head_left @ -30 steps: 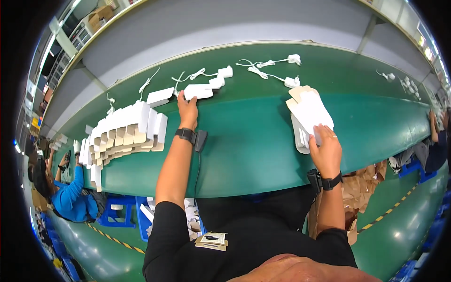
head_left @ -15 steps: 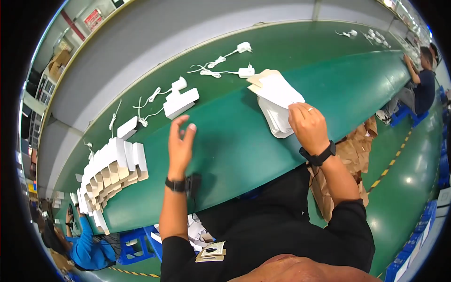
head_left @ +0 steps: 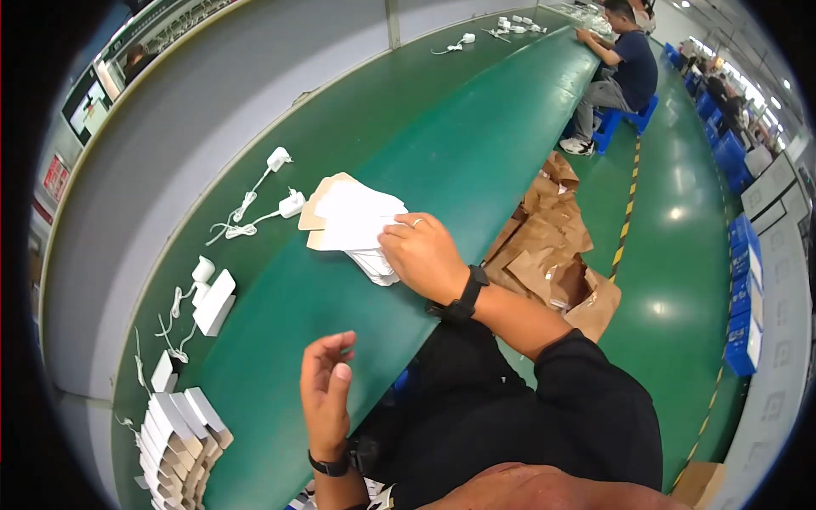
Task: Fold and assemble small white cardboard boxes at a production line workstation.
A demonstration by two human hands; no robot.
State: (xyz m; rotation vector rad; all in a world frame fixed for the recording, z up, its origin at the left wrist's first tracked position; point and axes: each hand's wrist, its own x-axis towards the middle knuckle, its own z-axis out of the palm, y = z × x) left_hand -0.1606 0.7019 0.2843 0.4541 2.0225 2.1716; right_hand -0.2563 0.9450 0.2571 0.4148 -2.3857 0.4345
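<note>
A stack of flat, unfolded white cartons with tan inner flaps lies on the green table. My right hand is at the stack's near right edge, its fingers closed on the top flat carton. The fingertips are partly hidden. Over the table's front edge my left hand is raised and holds nothing, its fingers loosely curved and the thumb apart. At the lower left stand rows of folded white boxes, open at their ends. White chargers with cables lie along the far side, such as the charger beyond the stack.
A white box stands by another charger at the left. Crumpled brown paper fills the floor beside the table. At the table's far end a person sits on a blue stool. A grey partition borders the table's back.
The view has turned to the right, so table and boxes appear shifted left and down. My right hand stays at the carton stack. My left hand remains empty.
</note>
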